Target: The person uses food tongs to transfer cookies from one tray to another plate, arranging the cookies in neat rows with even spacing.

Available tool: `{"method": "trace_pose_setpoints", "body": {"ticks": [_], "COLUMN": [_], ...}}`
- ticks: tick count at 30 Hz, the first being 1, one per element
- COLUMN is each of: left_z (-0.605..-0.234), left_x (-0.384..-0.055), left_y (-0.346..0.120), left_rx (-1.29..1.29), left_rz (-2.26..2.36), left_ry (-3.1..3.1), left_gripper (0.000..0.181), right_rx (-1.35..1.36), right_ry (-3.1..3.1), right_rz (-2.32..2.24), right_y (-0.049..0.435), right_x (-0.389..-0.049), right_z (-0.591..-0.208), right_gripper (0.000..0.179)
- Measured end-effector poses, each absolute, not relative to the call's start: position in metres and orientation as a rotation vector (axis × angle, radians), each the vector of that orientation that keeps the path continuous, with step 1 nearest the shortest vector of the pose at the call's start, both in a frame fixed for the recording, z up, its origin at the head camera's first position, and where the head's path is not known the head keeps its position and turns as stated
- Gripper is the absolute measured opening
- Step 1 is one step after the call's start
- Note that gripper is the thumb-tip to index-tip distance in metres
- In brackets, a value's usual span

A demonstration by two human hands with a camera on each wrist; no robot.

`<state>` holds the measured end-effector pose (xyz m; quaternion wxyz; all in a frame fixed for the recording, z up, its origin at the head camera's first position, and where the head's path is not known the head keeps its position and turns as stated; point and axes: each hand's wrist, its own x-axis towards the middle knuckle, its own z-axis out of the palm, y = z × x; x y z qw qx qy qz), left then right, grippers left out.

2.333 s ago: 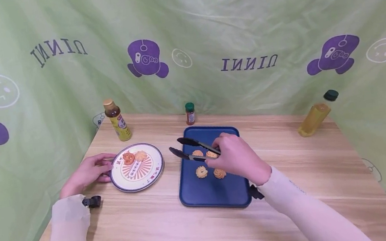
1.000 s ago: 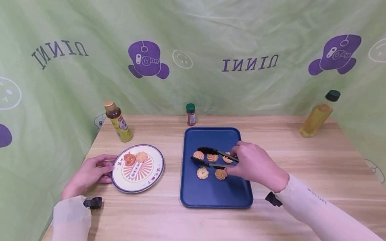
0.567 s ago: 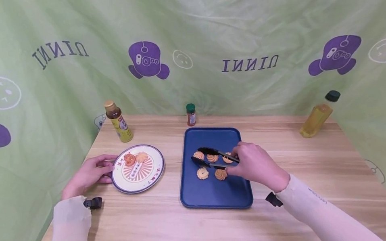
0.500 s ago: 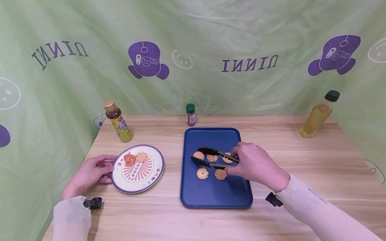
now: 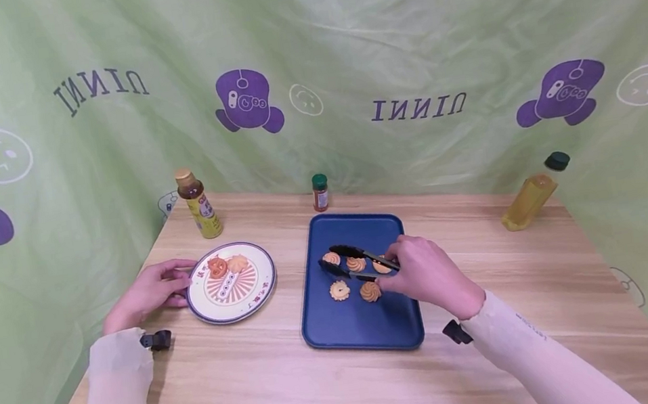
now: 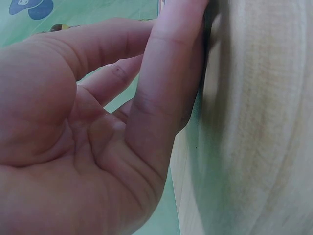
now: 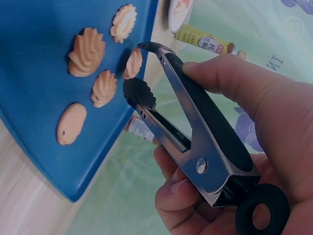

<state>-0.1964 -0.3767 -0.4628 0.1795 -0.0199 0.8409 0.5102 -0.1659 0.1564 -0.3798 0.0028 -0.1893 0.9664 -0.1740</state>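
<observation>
My left hand (image 5: 148,293) holds the left rim of a round white plate (image 5: 250,293) with a blue edge. Two cookies (image 5: 238,263), one darker, lie on that plate. With my right hand (image 5: 432,276) I grip black-and-silver tongs (image 7: 215,117), thumb on one arm and fingers curled round the other. The tongs' tips are spread apart, one on each side of the far-left cookie (image 7: 133,63); whether they touch it I cannot tell. Beneath them, several piped cookies (image 5: 370,292) lie on a dark blue tray (image 5: 366,333).
Behind the plate stands a yellow-labelled sauce bottle (image 5: 199,205). A small green-capped spice jar (image 5: 320,192) is behind the tray. To the far right, an oil bottle (image 5: 529,199) with a dark cap stands near a green curtain (image 5: 399,28).
The tongs in my right hand have come right and down from above the tray's left edge to the cookies. Lately they have shifted only slightly left. My left hand stays at the plate.
</observation>
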Motion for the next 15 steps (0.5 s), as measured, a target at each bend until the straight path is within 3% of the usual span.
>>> {"method": "trace_pose_setpoints", "body": {"ticks": [15], "left_z": [-0.46], "left_x": [-0.194], "left_y": [-0.374], "left_rx": [-0.055], "left_rz": [1.429], "left_ry": [2.388], "left_gripper": [0.057], "right_rx": [-0.61], "right_ry": [2.997], "right_rz": [-0.568], "right_y": [0.134], "right_x": [-0.169], "right_z": [-0.364], "right_gripper": [0.034]}}
